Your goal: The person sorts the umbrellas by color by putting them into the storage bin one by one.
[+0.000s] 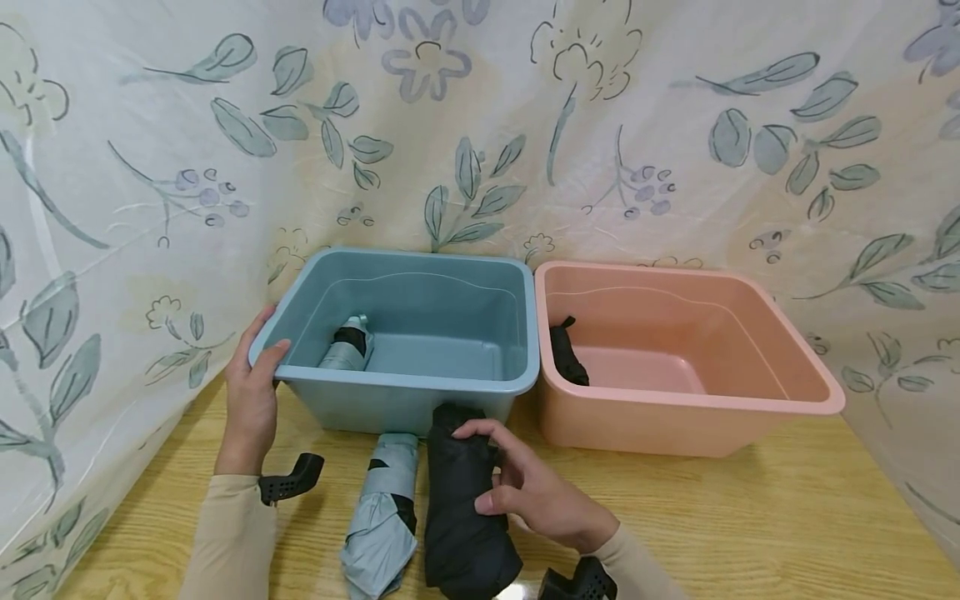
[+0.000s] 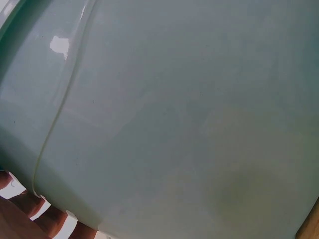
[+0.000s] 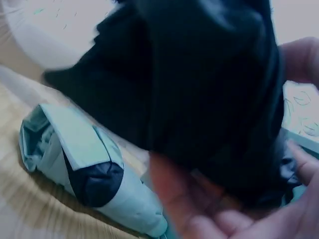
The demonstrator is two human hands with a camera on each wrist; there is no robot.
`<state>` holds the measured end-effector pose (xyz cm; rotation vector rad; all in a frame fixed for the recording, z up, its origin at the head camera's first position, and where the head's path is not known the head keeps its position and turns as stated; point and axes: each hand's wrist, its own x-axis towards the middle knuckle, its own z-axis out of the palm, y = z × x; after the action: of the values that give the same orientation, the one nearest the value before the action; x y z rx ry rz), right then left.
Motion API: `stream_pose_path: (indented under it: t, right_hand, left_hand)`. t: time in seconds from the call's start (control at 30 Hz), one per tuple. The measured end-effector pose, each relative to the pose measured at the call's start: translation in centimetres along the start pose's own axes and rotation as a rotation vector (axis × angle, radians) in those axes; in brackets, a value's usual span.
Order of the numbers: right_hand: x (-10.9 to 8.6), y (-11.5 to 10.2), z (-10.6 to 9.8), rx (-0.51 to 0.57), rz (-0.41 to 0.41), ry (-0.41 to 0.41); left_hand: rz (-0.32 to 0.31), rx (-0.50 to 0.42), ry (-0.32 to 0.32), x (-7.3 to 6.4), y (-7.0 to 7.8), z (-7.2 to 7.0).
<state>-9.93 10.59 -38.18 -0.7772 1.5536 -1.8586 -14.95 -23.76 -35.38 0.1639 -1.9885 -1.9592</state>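
One long, rolled bundle of soft black cloth, like a folded umbrella, is in front of the tubs. The right hand grips it from the side, with thumb and fingers around it. Its top end shows in front of the blue plastic tub. It looks lifted, but I can't be sure all of it is off the table. Just beside it, a pale blue cloth bundle with a black patch lies on the yellow wood table.

The left hand holds the left rim of the blue tub. In that tub lies a pale blue roll with a black band. Beside it, the pink plastic tub has a small black cloth thing inside.

Picking up the black bundle seems to be the step now. Next, I think it needs a firm hold and a high lift, so it doesn't bump a rim.
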Motion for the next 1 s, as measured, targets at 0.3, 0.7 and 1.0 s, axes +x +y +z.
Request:
stream_pose_path:
  t: [0.3,0.7,1.0]
  right_hand:
    - [-0.3,-1.3,1.2,0.129,-0.132,-0.035]
    - [-2.3,-5.1,0.7,-0.040,-0.186,0.084]
    - [-3.9,-9.7,-2.8,-0.213,-0.127,0.192]
  left_hand:
    - [-0.013,0.001,0.004,0.0,0.2,0.0]
    - [-0.010,0.002,-0.009,-0.1,0.1,0.1]
    - [-0.010,0.026,-0.008,0.1,0.1,-0.2]
